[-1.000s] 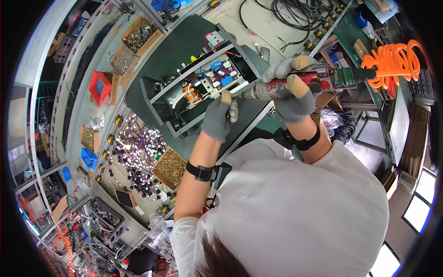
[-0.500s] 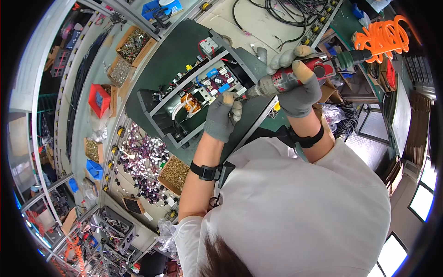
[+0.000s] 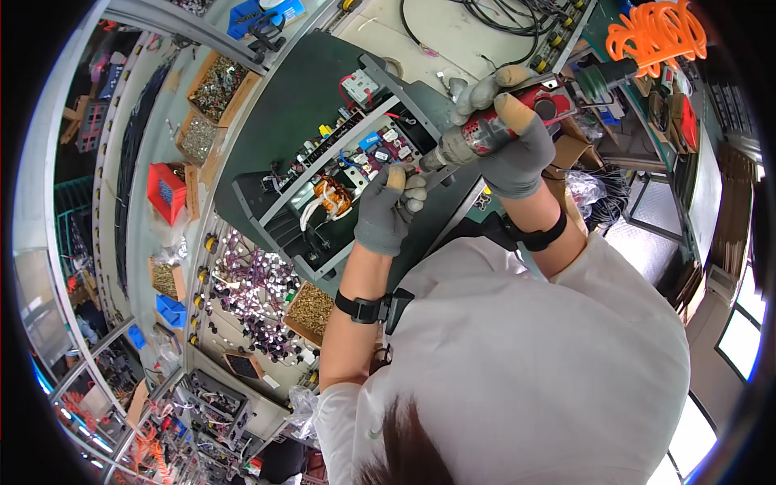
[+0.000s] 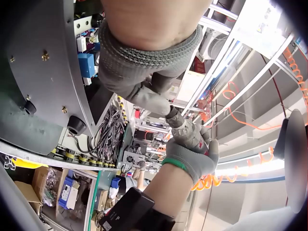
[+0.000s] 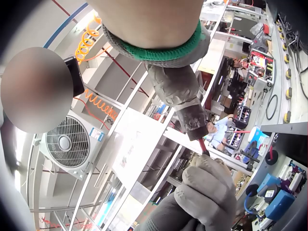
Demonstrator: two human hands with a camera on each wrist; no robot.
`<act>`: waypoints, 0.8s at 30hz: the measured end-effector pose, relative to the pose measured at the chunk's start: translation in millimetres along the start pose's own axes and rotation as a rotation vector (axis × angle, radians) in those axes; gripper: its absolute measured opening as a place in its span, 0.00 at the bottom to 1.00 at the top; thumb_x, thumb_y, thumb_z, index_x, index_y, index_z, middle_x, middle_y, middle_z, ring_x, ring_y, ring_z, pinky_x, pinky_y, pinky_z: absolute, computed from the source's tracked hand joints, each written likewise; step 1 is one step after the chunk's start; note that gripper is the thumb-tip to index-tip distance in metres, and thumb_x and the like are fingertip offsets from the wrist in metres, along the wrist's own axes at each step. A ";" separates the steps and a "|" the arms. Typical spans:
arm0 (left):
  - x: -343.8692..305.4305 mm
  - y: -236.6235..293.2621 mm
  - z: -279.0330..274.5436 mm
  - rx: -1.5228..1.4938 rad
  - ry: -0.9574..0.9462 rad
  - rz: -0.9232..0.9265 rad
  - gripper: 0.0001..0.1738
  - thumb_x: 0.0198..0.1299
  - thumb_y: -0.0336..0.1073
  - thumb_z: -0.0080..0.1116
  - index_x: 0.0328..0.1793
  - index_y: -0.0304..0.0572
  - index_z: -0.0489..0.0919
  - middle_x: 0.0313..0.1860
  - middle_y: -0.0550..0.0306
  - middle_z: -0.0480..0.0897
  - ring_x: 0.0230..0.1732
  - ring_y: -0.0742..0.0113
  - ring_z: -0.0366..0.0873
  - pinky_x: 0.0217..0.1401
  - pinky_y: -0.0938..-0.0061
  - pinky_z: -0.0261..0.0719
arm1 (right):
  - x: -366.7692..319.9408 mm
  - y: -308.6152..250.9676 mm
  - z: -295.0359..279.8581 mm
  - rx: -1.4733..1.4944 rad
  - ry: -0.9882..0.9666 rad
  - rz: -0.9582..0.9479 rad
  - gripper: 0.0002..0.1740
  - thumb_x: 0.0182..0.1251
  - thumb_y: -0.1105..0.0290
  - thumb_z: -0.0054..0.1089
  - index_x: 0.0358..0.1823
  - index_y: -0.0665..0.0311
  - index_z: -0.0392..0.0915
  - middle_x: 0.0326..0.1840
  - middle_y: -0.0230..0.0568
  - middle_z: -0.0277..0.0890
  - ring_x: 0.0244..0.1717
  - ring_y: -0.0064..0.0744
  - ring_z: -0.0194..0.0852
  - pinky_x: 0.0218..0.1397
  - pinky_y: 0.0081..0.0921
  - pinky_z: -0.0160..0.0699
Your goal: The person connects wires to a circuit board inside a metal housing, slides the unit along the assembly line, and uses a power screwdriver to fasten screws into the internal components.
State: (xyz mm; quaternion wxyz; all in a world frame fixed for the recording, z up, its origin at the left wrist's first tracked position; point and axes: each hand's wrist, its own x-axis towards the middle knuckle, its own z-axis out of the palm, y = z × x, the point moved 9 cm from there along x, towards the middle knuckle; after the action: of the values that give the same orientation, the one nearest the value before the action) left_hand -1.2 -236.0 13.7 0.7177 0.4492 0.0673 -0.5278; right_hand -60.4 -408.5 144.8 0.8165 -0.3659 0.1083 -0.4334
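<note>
A red and grey power driver lies level in my gloved right hand, fingers wrapped round its body. Its nose points at my gloved left hand, whose thumb and curled fingers pinch at the bit's tip beside the chassis edge. In the right wrist view a red bit runs from the driver's nose to the left fingers. The open grey metal chassis holds a circuit board and a copper coil. Whether a screw sits between the left fingertips is hidden.
An orange coiled hose trails from the driver. Left of the chassis stand a red bin and boxes of small parts. A box of brass-coloured screws and a heap of connectors lie near my left forearm. Black cables lie beyond.
The head view has shifted slightly, so the surroundings appear moved. The driver's nose and both hands stay at the chassis's near corner, with the same holds.
</note>
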 end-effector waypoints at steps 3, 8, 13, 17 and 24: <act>3.1 -10.8 -5.6 -0.177 -0.047 -0.079 0.18 0.62 0.44 0.57 0.50 0.39 0.71 0.31 0.56 0.77 0.26 0.74 0.71 0.24 0.85 0.69 | 4.8 8.6 -1.9 0.042 0.050 0.051 0.14 0.54 0.72 0.51 0.43 0.66 0.69 0.30 0.46 0.73 0.30 0.43 0.73 0.35 0.37 0.75; 3.3 4.0 15.8 -0.051 -0.123 -0.176 0.30 0.63 0.56 0.50 0.58 0.36 0.71 0.31 0.52 0.80 0.24 0.75 0.74 0.22 0.87 0.68 | 18.4 11.5 -4.6 0.098 0.096 0.056 0.13 0.54 0.74 0.50 0.42 0.68 0.69 0.29 0.48 0.74 0.30 0.41 0.74 0.34 0.35 0.75; 50.3 21.0 -10.2 0.632 0.012 -0.090 0.23 0.65 0.51 0.45 0.55 0.43 0.76 0.22 0.61 0.79 0.16 0.78 0.66 0.15 0.85 0.59 | 44.0 4.6 -12.4 -0.037 0.052 -0.069 0.12 0.54 0.76 0.51 0.41 0.70 0.70 0.27 0.46 0.75 0.29 0.37 0.75 0.34 0.31 0.76; 75.5 14.4 -22.7 0.488 0.214 -0.195 0.14 0.62 0.37 0.45 0.50 0.49 0.78 0.18 0.65 0.72 0.14 0.78 0.64 0.13 0.79 0.57 | 57.5 2.8 -14.4 -0.227 0.009 -0.186 0.11 0.52 0.79 0.55 0.39 0.72 0.72 0.29 0.46 0.76 0.27 0.32 0.77 0.33 0.26 0.77; 87.6 -0.5 -23.6 0.323 0.238 -0.291 0.07 0.63 0.35 0.44 0.33 0.44 0.69 0.14 0.62 0.66 0.10 0.73 0.59 0.10 0.78 0.49 | 58.6 21.3 -26.8 -0.388 0.106 -0.138 0.12 0.49 0.78 0.60 0.37 0.71 0.76 0.27 0.38 0.77 0.25 0.26 0.75 0.30 0.20 0.73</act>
State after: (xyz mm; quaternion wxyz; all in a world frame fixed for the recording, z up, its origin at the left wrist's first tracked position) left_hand 45.3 -280.2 -50.5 0.5400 0.6027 0.1301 -0.5730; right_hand -25.0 -460.5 119.3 0.6921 -0.4996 0.2071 -0.4780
